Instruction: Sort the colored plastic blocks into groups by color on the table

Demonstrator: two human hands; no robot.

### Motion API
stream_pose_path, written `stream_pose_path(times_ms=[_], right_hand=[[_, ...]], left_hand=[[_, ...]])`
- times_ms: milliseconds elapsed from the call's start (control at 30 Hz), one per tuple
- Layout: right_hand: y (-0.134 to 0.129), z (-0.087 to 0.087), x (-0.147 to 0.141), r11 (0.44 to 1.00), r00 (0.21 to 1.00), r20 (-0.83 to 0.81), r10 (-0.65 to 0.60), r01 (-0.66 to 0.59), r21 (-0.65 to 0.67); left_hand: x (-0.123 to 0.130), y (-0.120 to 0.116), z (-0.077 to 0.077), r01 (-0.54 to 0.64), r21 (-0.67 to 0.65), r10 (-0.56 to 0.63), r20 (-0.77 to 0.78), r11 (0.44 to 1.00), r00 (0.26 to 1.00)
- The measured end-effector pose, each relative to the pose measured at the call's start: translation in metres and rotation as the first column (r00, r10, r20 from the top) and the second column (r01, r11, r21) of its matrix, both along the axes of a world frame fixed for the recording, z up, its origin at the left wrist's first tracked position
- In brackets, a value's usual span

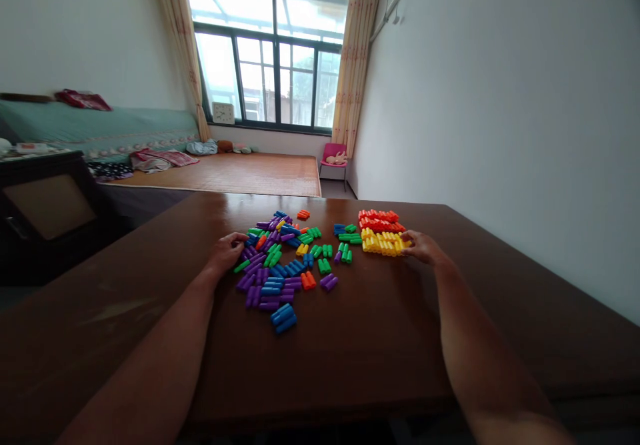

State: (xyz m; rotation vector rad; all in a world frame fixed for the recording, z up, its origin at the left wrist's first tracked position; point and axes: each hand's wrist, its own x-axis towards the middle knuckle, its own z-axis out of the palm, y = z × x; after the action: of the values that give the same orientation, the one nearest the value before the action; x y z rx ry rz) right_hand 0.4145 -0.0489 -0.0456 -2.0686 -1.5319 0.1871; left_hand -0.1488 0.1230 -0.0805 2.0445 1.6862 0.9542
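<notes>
Plastic blocks (280,265) in purple, green, blue and orange are lying scattered in a loose pile near the middle of the brown table (350,351). At the pile's left edge the left hand (227,251) is resting on the tabletop with its fingers curled loosely, the fingertips touching the nearest purple and green pieces; whether it is gripping one cannot be told. Just in front of the pile, toward the person, a blue pair (284,319) is lying a little apart. Further right, a few green and blue pieces (346,237) are sitting between the pile and a tidy group: a red row (380,221) lying just behind a yellow row (384,243), the two touching. The right hand (423,246) is pressing against the right end of the yellow row, fingers narrowed on its edge, palm down.
</notes>
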Motion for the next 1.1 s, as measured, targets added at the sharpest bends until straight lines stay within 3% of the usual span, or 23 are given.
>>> stream_pose_path(times_ms=[100,200,300,367,433,500,567,667,800,900,1000,1100], right_hand=[[-0.001,0.006,-0.006,1.0,1.0,0.004,0.024,-0.024,0.0],[0.001,0.015,-0.019,0.994,0.999,0.039,0.004,-0.008,0.11],[0.011,0.018,-0.063,0.961,0.997,0.075,-0.002,-0.018,0.274],[0.019,0.015,-0.111,0.937,0.981,0.096,0.171,-0.192,0.291],[0.027,0.011,-0.164,0.874,0.899,0.153,0.411,-0.436,0.213],[0.038,0.01,-0.209,0.809,0.802,0.254,0.541,-0.579,0.104],[0.052,0.013,-0.24,0.814,0.765,0.349,0.541,-0.581,0.013],[0.075,0.019,-0.265,0.869,0.777,0.402,0.485,-0.479,-0.123],[0.094,0.02,-0.279,0.863,0.801,0.322,0.505,-0.457,-0.215],[0.096,0.02,-0.275,0.818,0.79,0.216,0.573,-0.564,-0.108],[0.091,0.025,-0.242,0.798,0.801,0.119,0.587,-0.597,0.081],[0.084,0.032,-0.174,0.879,0.902,0.063,0.426,-0.43,0.207]], left_hand=[[0.001,-0.001,0.001,-0.003,-0.004,0.003,0.012,1.0,1.0],[0.004,-0.006,0.004,-0.009,0.003,0.009,0.031,1.0,0.999],[0.007,-0.012,0.009,-0.014,0.002,0.014,0.06,1.0,0.998],[0.009,-0.015,0.011,-0.018,0.001,0.018,0.078,1.0,0.997],[0.01,-0.015,0.011,-0.024,-0.002,0.024,0.084,1.0,0.996],[0.01,-0.014,0.01,-0.029,-0.012,0.03,0.081,1.0,0.996],[0.01,-0.014,0.009,-0.03,-0.025,0.031,0.07,0.999,0.997],[0.01,-0.014,0.009,-0.033,-0.029,0.034,0.054,0.999,0.998],[0.01,-0.012,0.007,-0.031,-0.023,0.032,0.047,0.999,0.998],[0.009,-0.009,0.004,-0.032,-0.026,0.033,0.049,0.999,0.998],[0.007,-0.006,0.002,-0.032,-0.016,0.032,0.046,0.999,0.998],[0.006,-0.007,0.004,-0.023,-0.019,0.024,0.036,1.0,0.999]])
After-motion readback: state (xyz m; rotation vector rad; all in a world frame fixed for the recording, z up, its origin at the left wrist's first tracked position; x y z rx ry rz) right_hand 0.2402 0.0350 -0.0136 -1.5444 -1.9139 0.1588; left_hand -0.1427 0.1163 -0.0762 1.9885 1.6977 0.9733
